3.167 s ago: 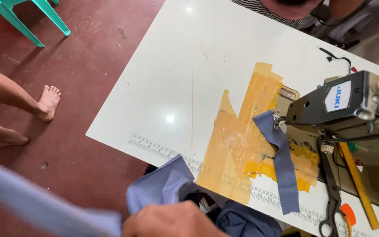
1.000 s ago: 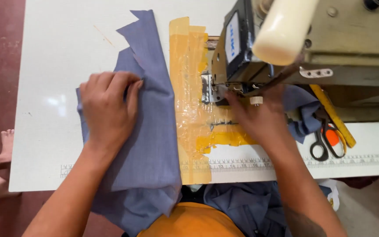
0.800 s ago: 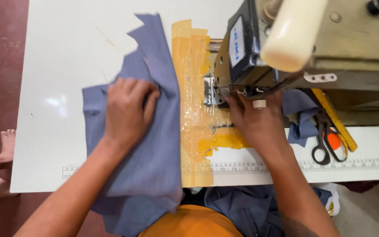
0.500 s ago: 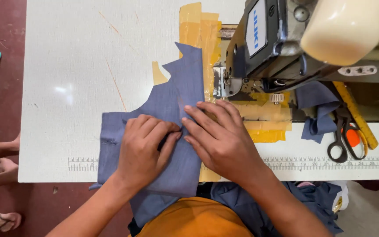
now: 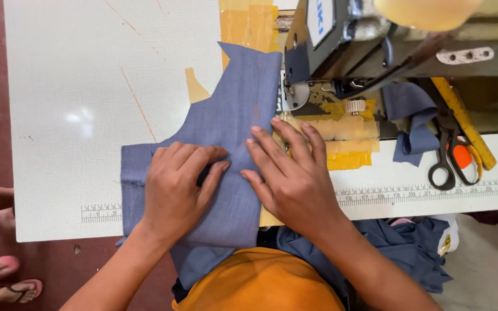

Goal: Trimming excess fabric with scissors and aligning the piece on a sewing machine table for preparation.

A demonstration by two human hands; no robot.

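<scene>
A grey-blue fabric piece (image 5: 234,109) lies on the white table (image 5: 76,86), its top corner reaching toward the presser foot (image 5: 291,95) of the sewing machine (image 5: 376,40). My left hand (image 5: 177,187) rests on the cloth with its fingers curled, pinching a fold near the middle. My right hand (image 5: 286,173) lies flat beside it with fingers spread, pressing the fabric's right edge down over the yellow tape patch (image 5: 341,135).
Black-handled scissors (image 5: 448,152) and a yellow measuring tape (image 5: 462,121) lie right of the machine, with a small blue fabric scrap (image 5: 413,115). More blue cloth (image 5: 404,245) hangs below the table edge. Another person's sandalled feet (image 5: 7,276) stand at lower left.
The fabric has slid right and up toward the presser foot. My right hand left the needle area and came down flat on the cloth beside my left hand.
</scene>
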